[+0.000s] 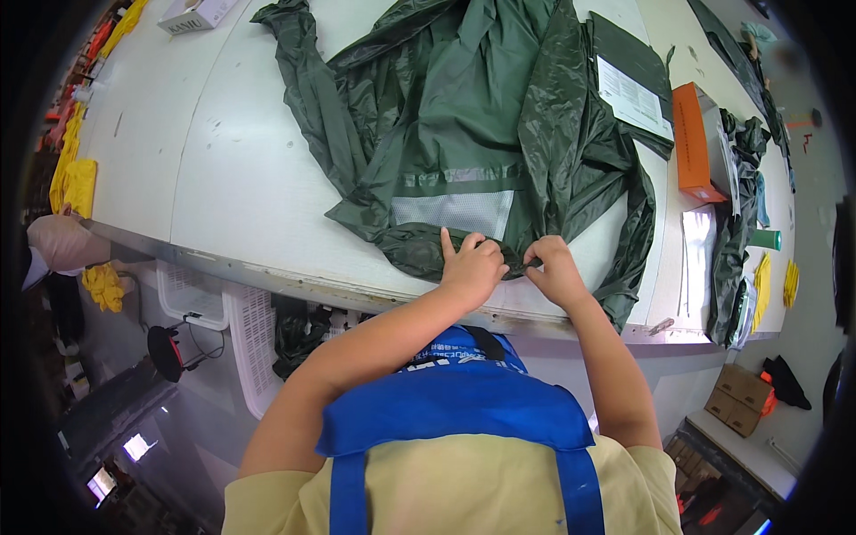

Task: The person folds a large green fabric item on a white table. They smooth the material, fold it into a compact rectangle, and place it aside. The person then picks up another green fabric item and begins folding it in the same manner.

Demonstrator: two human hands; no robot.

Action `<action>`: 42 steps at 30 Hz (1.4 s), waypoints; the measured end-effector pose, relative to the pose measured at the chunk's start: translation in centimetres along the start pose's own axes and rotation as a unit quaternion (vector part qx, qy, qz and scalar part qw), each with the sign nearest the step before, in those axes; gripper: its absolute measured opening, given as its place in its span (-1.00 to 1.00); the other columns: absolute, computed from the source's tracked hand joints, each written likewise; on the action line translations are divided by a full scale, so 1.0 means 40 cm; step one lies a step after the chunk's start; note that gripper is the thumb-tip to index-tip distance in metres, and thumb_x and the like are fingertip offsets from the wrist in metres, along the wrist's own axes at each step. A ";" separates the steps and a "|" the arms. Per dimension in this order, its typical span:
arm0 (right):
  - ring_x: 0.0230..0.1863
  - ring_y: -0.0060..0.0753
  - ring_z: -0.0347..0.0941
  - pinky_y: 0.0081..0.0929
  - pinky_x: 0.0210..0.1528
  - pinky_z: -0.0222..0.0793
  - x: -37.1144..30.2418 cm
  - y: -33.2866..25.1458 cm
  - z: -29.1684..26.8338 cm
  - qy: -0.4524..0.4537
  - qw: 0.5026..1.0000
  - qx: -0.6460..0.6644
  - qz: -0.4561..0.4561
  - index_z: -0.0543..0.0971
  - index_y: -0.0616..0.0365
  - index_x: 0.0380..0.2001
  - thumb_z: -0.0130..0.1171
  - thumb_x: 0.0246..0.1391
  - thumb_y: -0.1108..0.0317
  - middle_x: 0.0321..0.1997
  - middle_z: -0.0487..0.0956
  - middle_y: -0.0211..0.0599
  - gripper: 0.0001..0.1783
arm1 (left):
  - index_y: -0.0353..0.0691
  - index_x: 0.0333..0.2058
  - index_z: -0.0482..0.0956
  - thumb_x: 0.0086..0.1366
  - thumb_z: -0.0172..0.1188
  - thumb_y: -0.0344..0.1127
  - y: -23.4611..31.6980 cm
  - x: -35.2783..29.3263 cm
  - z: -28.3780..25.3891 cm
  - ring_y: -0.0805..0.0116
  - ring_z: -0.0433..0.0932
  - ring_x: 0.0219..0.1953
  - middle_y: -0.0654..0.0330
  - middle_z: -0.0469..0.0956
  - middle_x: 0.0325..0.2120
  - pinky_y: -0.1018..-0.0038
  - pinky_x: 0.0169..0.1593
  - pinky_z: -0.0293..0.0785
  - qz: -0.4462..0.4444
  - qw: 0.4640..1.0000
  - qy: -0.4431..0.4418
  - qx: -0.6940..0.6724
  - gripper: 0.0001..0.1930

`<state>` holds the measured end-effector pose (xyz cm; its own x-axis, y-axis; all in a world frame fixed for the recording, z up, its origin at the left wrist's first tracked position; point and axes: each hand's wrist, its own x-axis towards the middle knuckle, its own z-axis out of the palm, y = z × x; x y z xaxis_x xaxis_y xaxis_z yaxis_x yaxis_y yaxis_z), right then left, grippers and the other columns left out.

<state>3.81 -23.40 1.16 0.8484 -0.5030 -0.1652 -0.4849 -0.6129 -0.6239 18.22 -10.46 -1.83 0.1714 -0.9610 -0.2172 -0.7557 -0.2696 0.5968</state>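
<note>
A dark green rain jacket (468, 116) lies spread on the white table, its sleeves reaching out to both sides. Near the table's front edge a light grey mesh panel (455, 211) shows on its inside, with a bunched green fold below it. My left hand (474, 272) rests on this fold, its index finger stretched out toward the mesh and the other fingers bent. Just to the right, my right hand (555, 272) pinches the edge of the same fold between thumb and fingers. The fingertips partly hide the cloth under them.
Folded green garments with a white printed sheet (629, 96) lie right of the jacket. Beyond stands an orange box (697, 143). A white box (196, 14) sits far left, yellow cloth (78, 187) at the left edge. White plastic baskets (254, 343) stand below the table, near another person's arm (67, 242).
</note>
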 end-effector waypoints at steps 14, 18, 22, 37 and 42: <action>-0.11 -0.04 0.40 -0.26 -0.07 0.34 -0.025 -0.053 0.010 0.057 0.991 0.092 -0.084 0.43 0.20 -0.55 0.23 -0.31 0.64 -0.37 0.47 -0.16 -0.79 | 0.02 -0.45 0.61 0.14 0.20 -0.03 -0.010 0.021 -0.035 0.26 0.36 0.03 0.41 0.59 -0.36 -0.24 0.28 -0.55 -0.082 0.973 -0.040 -0.213 -0.81; -0.17 -0.07 0.40 -0.25 -0.12 0.33 -0.027 -0.066 0.002 0.051 0.993 0.060 -0.090 0.43 0.18 -0.56 0.25 -0.27 0.60 -0.39 0.47 -0.19 -0.80 | 0.02 -0.48 0.61 0.14 0.18 -0.05 0.002 0.017 -0.038 0.21 0.34 0.04 0.37 0.58 -0.33 -0.25 0.28 -0.54 -0.084 0.973 -0.044 -0.211 -0.81; -0.25 -0.12 0.38 -0.25 -0.21 0.29 -0.023 -0.100 -0.023 0.002 1.000 0.009 -0.011 0.45 0.14 -0.56 0.28 -0.20 0.49 -0.41 0.47 -0.26 -0.83 | 0.00 -0.50 0.59 0.13 0.20 -0.13 0.004 -0.004 -0.027 0.22 0.31 0.06 0.39 0.52 -0.30 -0.22 0.29 -0.49 -0.064 0.979 0.011 -0.193 -0.86; -0.31 -0.27 0.40 -0.32 -0.26 0.24 0.001 -0.108 -0.016 0.091 0.980 -0.111 -0.135 0.50 0.02 -0.43 0.21 -0.12 0.34 -0.49 0.46 -0.40 -0.87 | -0.09 -0.52 0.59 0.10 0.20 -0.22 0.023 -0.024 -0.088 0.23 0.34 -0.12 0.32 0.46 -0.38 0.17 0.12 0.02 -0.001 0.985 0.143 -0.101 -0.88; -0.32 -0.25 0.40 -0.33 -0.27 0.24 -0.010 -0.100 -0.009 0.115 0.978 -0.104 -0.137 0.48 0.05 -0.46 0.14 -0.11 0.42 -0.49 0.43 -0.37 -0.92 | -0.08 -0.54 0.56 0.12 0.19 -0.20 0.008 -0.024 -0.101 0.20 0.36 -0.17 0.31 0.47 -0.41 0.16 -0.03 0.10 -0.051 0.987 0.133 -0.069 -0.86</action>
<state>5.32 -20.98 4.01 0.8934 -0.4126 0.1777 -0.2999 -0.8423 -0.4478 20.35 -9.87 1.70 0.4151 -0.9061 -0.0818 -0.6366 -0.3535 0.6854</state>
